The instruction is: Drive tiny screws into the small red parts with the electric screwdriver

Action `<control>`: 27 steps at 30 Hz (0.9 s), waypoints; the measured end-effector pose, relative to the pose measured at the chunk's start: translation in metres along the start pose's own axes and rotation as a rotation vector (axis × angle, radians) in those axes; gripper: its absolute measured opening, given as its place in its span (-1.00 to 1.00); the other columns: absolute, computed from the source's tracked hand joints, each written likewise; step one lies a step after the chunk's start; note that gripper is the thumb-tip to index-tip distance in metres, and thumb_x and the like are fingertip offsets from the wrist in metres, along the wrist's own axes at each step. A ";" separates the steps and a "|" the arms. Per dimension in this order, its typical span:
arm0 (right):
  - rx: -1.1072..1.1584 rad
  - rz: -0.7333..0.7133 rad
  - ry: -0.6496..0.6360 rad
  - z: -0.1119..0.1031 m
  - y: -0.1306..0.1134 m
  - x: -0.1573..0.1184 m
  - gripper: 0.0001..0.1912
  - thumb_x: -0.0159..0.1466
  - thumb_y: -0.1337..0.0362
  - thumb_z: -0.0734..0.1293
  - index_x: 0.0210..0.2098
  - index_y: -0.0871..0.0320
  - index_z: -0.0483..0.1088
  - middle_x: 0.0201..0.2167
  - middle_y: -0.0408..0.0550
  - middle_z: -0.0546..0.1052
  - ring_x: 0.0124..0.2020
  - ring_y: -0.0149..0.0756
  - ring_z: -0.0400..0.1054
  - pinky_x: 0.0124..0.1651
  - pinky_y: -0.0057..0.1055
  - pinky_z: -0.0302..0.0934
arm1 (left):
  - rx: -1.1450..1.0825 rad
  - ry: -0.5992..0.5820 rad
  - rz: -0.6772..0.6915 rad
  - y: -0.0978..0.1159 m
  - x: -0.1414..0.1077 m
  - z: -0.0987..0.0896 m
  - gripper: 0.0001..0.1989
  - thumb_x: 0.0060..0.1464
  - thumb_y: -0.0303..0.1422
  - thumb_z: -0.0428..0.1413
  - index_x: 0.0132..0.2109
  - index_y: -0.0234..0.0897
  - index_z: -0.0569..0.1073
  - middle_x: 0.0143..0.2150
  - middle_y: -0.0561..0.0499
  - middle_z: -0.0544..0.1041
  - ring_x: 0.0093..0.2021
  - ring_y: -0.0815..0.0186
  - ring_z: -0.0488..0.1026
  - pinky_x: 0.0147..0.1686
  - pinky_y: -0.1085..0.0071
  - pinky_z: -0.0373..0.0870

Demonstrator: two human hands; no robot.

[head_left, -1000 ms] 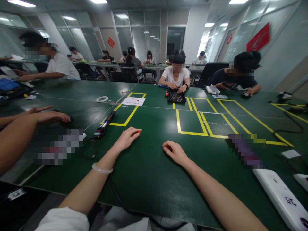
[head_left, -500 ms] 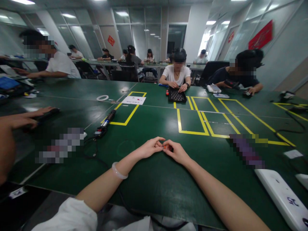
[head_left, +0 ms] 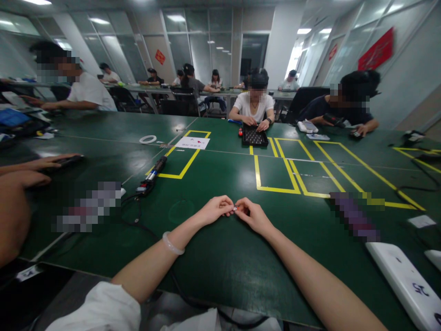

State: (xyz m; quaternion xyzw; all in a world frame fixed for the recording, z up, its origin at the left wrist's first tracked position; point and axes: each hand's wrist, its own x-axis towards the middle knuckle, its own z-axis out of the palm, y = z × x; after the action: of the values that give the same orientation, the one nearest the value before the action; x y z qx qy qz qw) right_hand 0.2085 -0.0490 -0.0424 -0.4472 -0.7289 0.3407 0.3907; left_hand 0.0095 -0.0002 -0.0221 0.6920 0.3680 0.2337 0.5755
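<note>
Over the green table point(head_left: 206, 257), my two hands meet at the fingertips around a tiny red-and-white piece point(head_left: 236, 208), too small to name. My right hand point(head_left: 254, 214) pinches it between thumb and fingers. From the other side my left hand point(head_left: 216, 210), fingers curled and closed, grips at the same piece; its far side is hidden by the fingers. A pale bangle point(head_left: 172, 244) circles my left wrist.
A corded cylindrical tool point(head_left: 153, 174) lies left of my hands. Ahead are yellow tape outlines point(head_left: 279, 189), a paper sheet point(head_left: 193, 143) and a co-worker handling a black tray point(head_left: 254, 136). A white power strip point(head_left: 401, 276) is at right; another person's hand point(head_left: 34, 172) at left.
My left fingers, spread and straighter before, have curled in and closed at the small piece. The piece now shows white beside the red. At left, the other person's arm has shifted.
</note>
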 end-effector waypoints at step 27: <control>-0.033 -0.012 0.053 0.000 0.003 0.002 -0.84 0.25 0.26 0.32 -0.17 0.14 0.36 -0.38 -0.16 0.47 -0.43 -0.42 0.29 -0.32 -0.47 0.18 | 0.286 0.065 0.225 0.002 -0.004 0.002 -0.77 0.12 -0.25 0.13 -0.12 -0.29 0.45 -0.24 0.00 0.51 -0.26 0.34 0.44 -0.19 0.42 0.35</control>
State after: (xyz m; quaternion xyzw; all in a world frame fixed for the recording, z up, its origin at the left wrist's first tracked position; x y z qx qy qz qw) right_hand 0.2092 -0.0457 -0.0444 -0.4581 -0.7265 0.3143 0.4044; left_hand 0.0087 -0.0045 -0.0203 0.7958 0.3360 0.2642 0.4290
